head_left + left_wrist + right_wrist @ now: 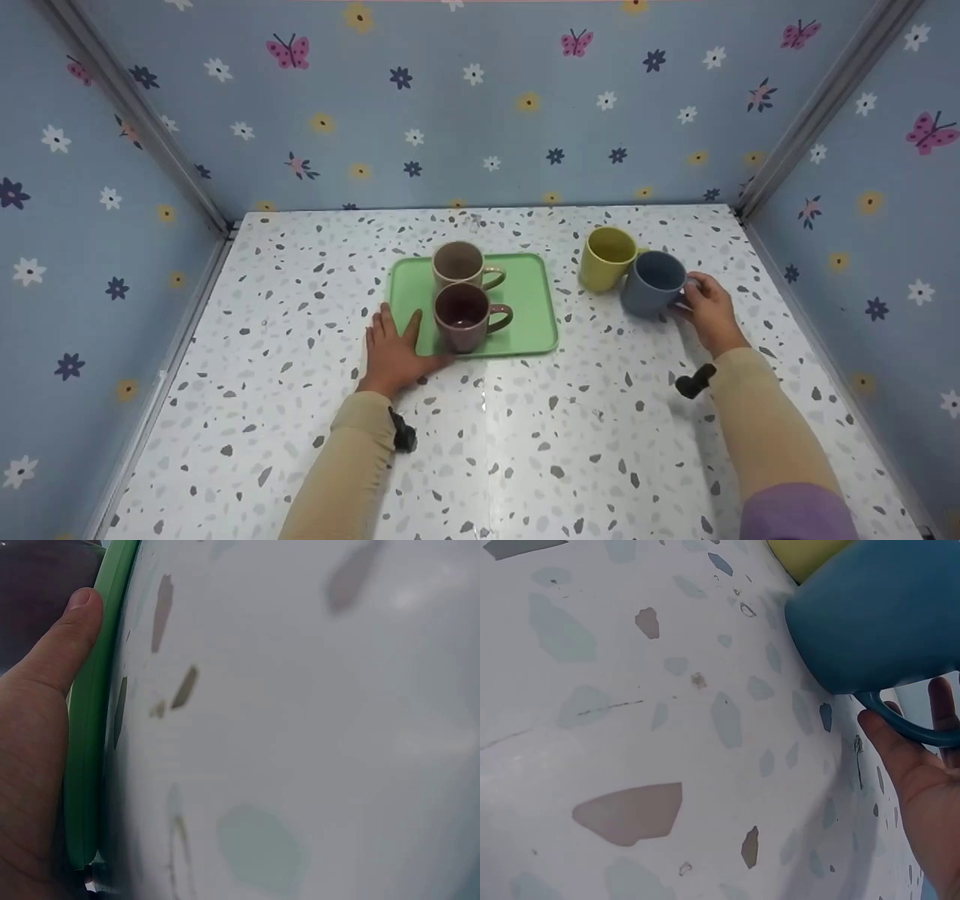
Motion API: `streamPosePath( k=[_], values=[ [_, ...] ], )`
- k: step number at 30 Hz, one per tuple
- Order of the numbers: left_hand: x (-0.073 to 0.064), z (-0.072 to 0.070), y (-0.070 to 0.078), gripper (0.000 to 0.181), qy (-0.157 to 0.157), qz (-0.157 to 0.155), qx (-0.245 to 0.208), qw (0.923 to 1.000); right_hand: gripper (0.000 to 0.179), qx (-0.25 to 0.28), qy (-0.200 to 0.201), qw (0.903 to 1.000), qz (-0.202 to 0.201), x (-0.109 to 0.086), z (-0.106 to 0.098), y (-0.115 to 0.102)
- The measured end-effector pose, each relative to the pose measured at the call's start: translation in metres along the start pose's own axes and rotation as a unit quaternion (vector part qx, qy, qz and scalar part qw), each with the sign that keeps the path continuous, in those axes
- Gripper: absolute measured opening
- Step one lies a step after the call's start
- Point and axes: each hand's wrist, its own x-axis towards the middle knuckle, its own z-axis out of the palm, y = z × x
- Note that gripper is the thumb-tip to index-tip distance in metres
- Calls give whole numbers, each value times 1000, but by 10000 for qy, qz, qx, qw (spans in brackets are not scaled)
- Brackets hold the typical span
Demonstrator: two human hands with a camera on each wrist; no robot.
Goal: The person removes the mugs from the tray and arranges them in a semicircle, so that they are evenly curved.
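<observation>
A blue mug stands on the right of the table, and my right hand holds it by its handle. The right wrist view shows fingers and thumb about that handle, with the yellow mug just behind. My left hand, fingers spread, rests at the near left corner of the green tray. In the left wrist view its thumb lies along the tray's edge. Upright on the tray are a beige mug and, in front of it, a maroon mug, both with handles pointing right.
The speckled white table spans the area between blue flowered walls at the back and both sides. Next to the blue mug, the yellow mug stands to the right of the tray.
</observation>
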Motion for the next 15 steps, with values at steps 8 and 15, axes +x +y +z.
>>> streamPosePath(
  k=[8,15],
  values=[
    [-1,-1,0,117,45,61,-37,10000,19,67,-65,9999,76,-9,5,-13],
    [0,-1,1,119,-27,-28,-40,10000,21,-73,-15,9999,111,-7,5,-14]
  ],
)
